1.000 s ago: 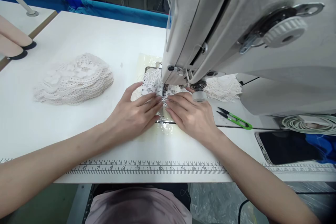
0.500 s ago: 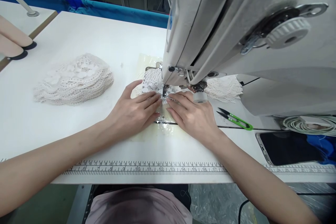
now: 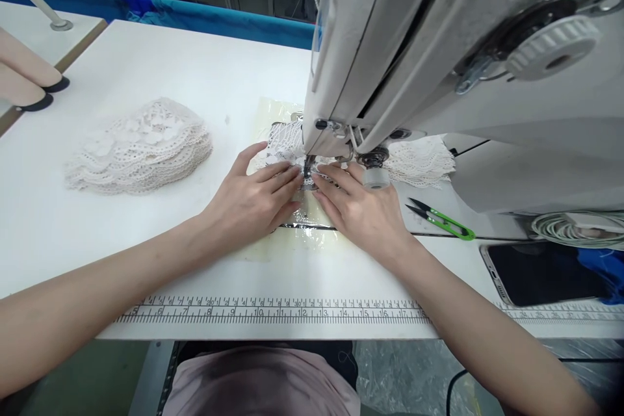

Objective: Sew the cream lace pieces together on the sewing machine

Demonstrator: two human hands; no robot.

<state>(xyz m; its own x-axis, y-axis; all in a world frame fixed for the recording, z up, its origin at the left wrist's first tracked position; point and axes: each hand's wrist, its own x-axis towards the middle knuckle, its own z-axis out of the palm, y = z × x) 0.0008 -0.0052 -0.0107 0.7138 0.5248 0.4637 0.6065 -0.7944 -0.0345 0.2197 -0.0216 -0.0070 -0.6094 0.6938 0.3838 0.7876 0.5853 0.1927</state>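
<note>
Under the needle of the sewing machine (image 3: pixel 363 71) lies a piece of white lace (image 3: pixel 285 141). My left hand (image 3: pixel 258 195) rests flat on the lace's left side, its thumb spread and the fingertips close to the presser foot (image 3: pixel 308 166). On the other side, my right hand (image 3: pixel 358 201) lies with fingers stretched out and tips on the lace just right of the foot. Neither hand grips anything. Part of the lace is hidden under the fingers and the machine head. More white lace (image 3: pixel 419 161) lies beyond my right hand, behind the needle area.
A pile of lace pieces (image 3: pixel 141 146) sits on the left of the white table (image 3: pixel 234 71). Green thread snips (image 3: pixel 441 219), a phone (image 3: pixel 541 273) and a coiled cord (image 3: pixel 580 229) are at right. A printed ruler (image 3: pixel 292 312) runs along the front edge.
The lace has slid slightly away from me under the presser foot, and both hands have moved forward a little with it.
</note>
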